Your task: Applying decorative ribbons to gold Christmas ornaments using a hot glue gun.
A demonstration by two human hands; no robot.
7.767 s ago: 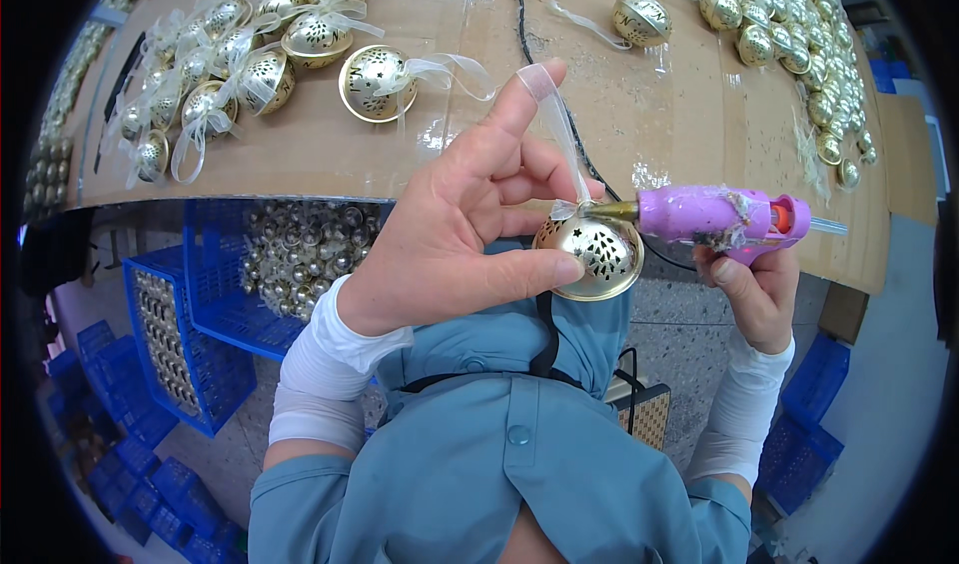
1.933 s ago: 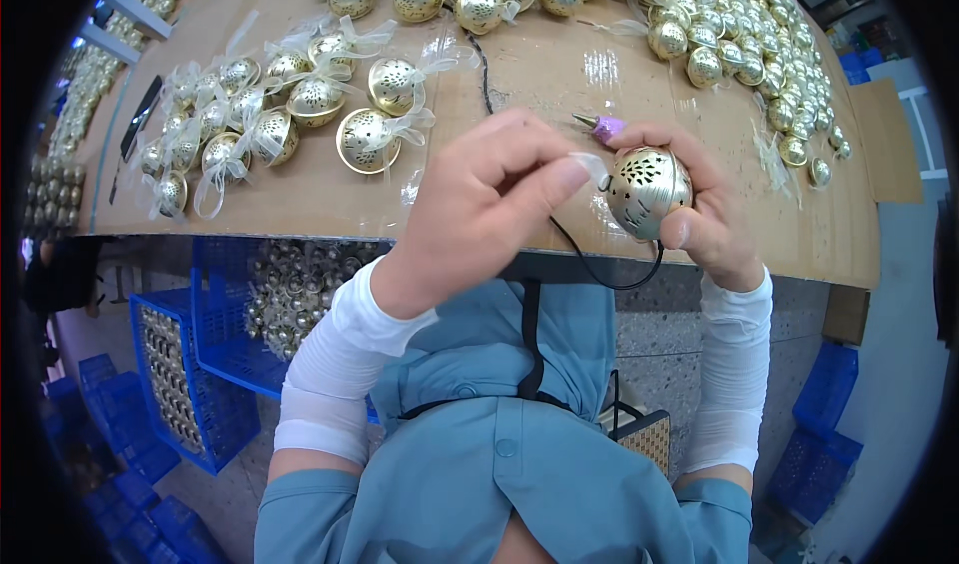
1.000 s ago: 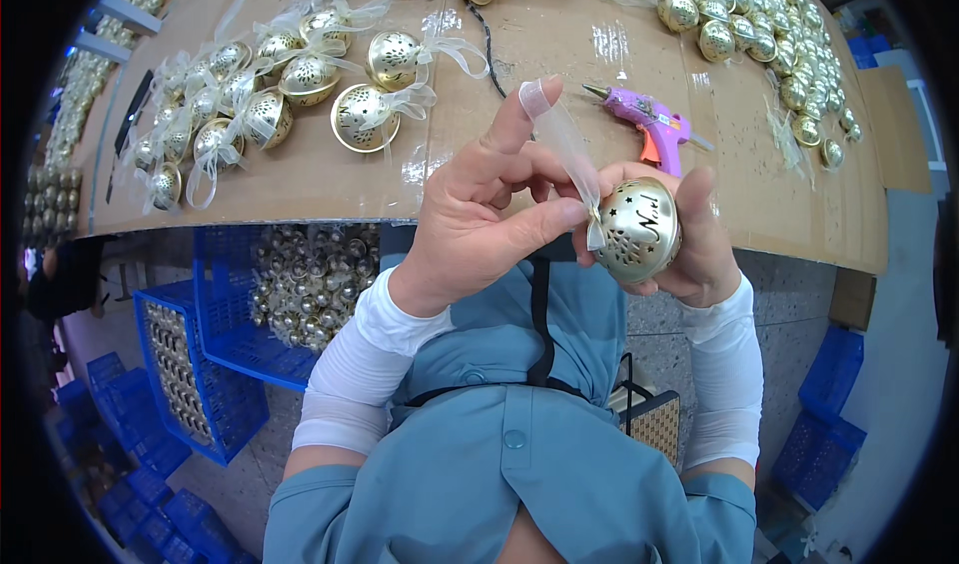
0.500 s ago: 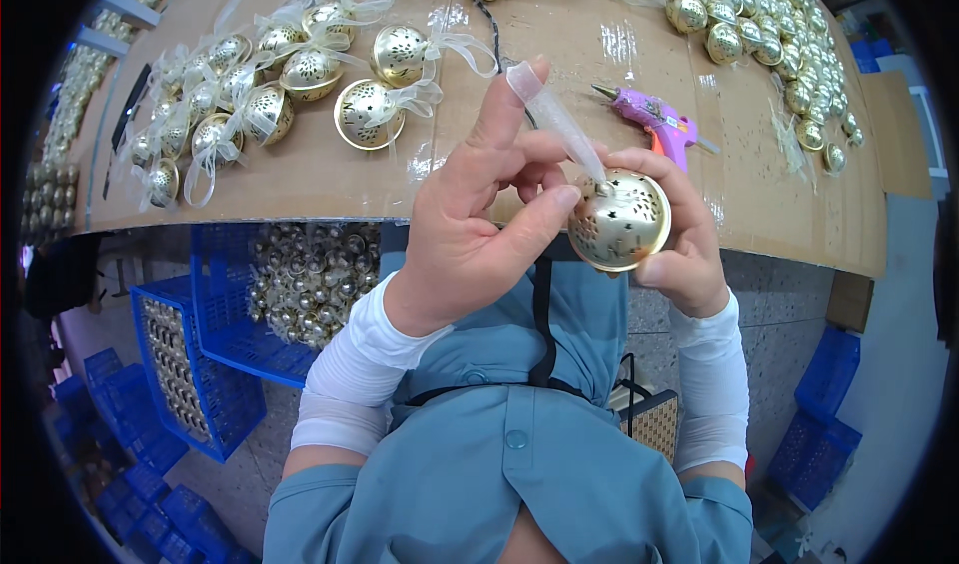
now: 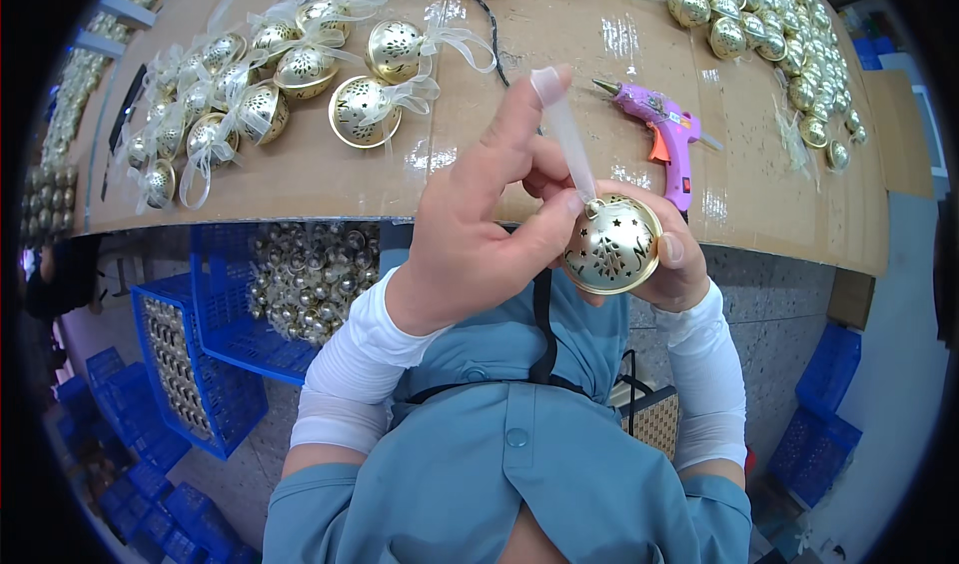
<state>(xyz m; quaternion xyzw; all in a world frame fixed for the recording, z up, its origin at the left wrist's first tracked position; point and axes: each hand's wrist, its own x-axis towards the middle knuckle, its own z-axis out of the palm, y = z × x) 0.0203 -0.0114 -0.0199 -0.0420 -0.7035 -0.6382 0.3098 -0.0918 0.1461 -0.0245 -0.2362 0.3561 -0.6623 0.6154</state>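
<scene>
Our right hand (image 5: pixel 681 259) grips the gold cut-out bell (image 5: pixel 611 249) from its right side, just in front of the near edge of the tabletop (image 5: pixel 759 199). Our left hand (image 5: pixel 478 219) stretches the sheer ribbon (image 5: pixel 569 144) over a raised index finger, the thumb pressing close by its base. Since a moment ago we have the bell turned, so its cut-out tree faces up more. The purple glue gun (image 5: pixel 671 129), earlier in our right hand, now lies on the tabletop, which leaves both hands for checking or settling the ribbon joint, we judge.
</scene>
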